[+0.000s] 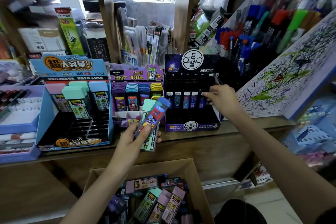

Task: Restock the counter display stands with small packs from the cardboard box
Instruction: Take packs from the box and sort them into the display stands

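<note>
The left hand [134, 138] gripped two packs [154, 112], blue-capped over mint, which jutted up past its thumb just in front of the purple stand [136, 78]. Right of that stand, the right hand [223, 100] had its fingertips at a dark pack [202, 100]; I couldn't tell whether it was pinching it.

- Blue stand [72, 107], purple stand [135, 94] and black stand [190, 100] fill the worktop [229, 132] side by side, without gaps.
- A bare strip runs along the front edge before the black stand.
- A scribbled board [291, 82] closes the right end.
- The cardboard box [198, 178] below is open.
</note>
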`<state>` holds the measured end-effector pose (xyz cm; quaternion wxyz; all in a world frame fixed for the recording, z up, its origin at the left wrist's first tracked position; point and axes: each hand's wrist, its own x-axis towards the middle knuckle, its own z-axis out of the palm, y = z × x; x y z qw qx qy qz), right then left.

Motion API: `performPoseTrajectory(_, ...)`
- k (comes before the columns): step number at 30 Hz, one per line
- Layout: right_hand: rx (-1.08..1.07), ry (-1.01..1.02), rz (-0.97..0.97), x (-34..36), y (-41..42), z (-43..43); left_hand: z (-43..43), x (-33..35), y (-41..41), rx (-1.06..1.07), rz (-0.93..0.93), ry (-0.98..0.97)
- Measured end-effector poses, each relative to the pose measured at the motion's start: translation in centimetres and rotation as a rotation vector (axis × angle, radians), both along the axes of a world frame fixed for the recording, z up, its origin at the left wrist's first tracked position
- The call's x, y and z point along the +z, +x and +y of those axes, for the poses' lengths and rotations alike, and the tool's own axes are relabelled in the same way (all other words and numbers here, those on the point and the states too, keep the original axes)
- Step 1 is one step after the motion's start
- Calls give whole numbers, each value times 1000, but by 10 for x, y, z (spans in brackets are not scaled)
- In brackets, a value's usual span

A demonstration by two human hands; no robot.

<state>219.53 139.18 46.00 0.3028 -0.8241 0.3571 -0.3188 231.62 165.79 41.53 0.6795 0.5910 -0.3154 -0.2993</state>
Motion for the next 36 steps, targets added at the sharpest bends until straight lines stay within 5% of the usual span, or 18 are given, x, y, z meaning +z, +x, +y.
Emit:
performPoseTrajectory(10,-82,-114,203,13,-7,13,6,3,-1,-2,3,-55)
performPoseTrajectory(13,-40,-198,130,20,-12,41,8,3,2,11,2,-56)
performPoseTrajectory(18,351,395,-121,20,19,124,11,2,5,22,-16,-47)
performPoseTrajectory(25,396,580,-262,29,54,153,33,4,18,149,-79,11)
performPoseTrajectory(30,325,432,-416,69,71,116,52,8,35,205,-33,-13)
performPoseTrajectory(36,311,95,-211,66,100,96,65,7,44,240,-9,-12)
